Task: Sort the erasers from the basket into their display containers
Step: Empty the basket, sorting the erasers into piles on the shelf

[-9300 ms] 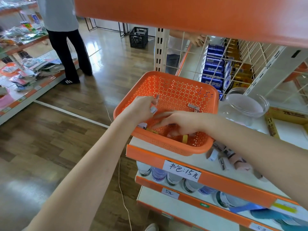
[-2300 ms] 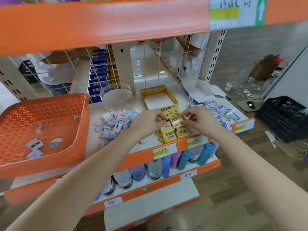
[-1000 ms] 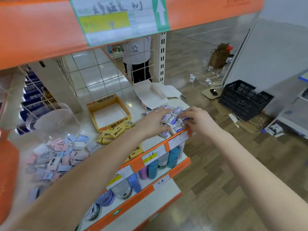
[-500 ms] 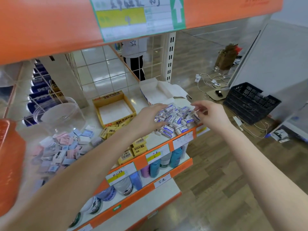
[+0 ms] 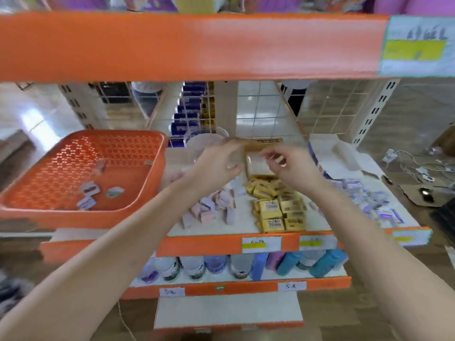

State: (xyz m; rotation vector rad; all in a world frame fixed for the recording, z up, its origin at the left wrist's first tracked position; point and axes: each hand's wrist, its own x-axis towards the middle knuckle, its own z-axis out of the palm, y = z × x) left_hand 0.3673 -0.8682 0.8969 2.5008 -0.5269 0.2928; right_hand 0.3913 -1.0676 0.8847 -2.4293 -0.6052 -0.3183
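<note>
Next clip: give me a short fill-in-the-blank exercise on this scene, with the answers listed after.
1. The perforated basket is ____ in colour.
2. The yellow erasers lie directly to the ____ of the pink erasers.
3. The bottles stand one level ____ the piles of erasers.

Missing words: orange; right; below.

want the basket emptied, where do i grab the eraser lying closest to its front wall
Pinch the eraser across its long edges, coming straight down. It lies flat on the floor of the basket, whose front wall rises close beside it, so a sideways reach looks blocked.
</note>
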